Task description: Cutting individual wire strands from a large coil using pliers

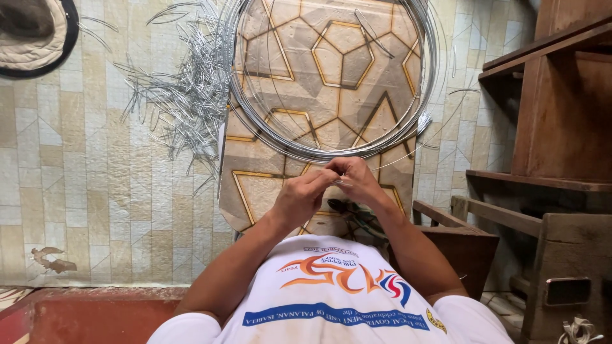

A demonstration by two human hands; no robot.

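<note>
A short wire piece (342, 183) is pinched between the left hand (303, 194) and right hand (357, 180); the wire coil (331, 143) lies at 12 o'clock.

We count one large coil of wire (331, 76), one heap of cut wire pieces (185, 95) too many to number, one patterned board (319, 57), one pair of pliers (347, 210), and two hands.
</note>
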